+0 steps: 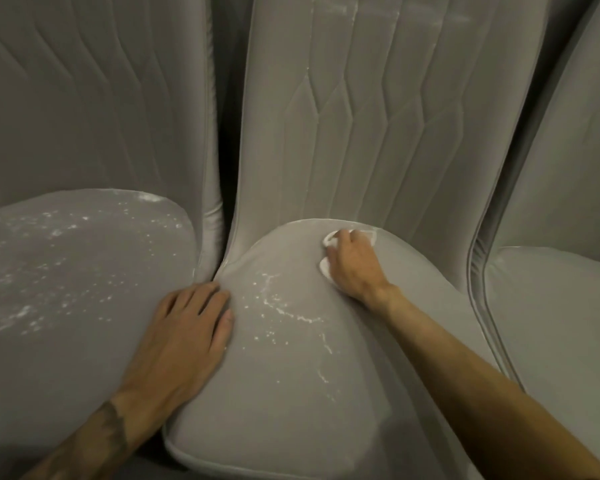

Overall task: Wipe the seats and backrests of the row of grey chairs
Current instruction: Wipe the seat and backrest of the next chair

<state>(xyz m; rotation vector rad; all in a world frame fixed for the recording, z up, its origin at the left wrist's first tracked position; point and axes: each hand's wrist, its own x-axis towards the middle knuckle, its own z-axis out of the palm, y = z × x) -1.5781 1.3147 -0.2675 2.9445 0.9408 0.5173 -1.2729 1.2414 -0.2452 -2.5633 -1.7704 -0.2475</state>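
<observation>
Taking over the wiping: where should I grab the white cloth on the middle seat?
Grip the white cloth by the folds showing left of the right hand, coming from above. It lies pressed on the middle seat, so probably only those raised folds offer a pinch.

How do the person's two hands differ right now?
The left hand lies flat with its fingers straight, while the right hand curls round a white cloth. The left hand rests where the middle seat meets the left seat. The right hand is at the middle seat's rear, near the backrest. The left hand holds nothing. Both are bare and touch the middle seat.
</observation>
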